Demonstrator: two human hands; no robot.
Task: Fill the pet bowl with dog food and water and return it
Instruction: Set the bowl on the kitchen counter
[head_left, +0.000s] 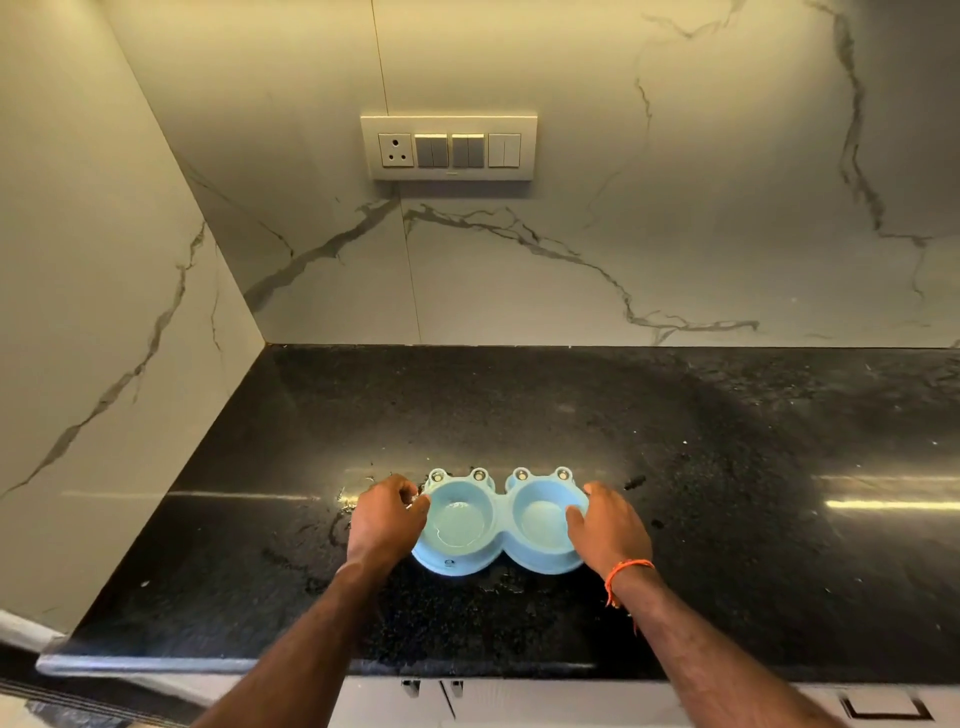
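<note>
A light blue double pet bowl (501, 512) with frog-eye knobs on its far rim sits on the black granite counter (727, 441). Its left cup holds a little clear water; the right cup looks empty. My left hand (387, 519) grips the bowl's left end, fingers curled over the rim. My right hand (610, 525) grips the right end, thumb inside the right cup's rim. An orange thread is tied round my right wrist. No dog food is in view.
Water drops and wet patches lie on the counter around the bowl. Marble walls close the counter at the back and left. A switch panel (449, 148) with a socket is on the back wall. Cabinet fronts (519, 701) show below the counter's front edge.
</note>
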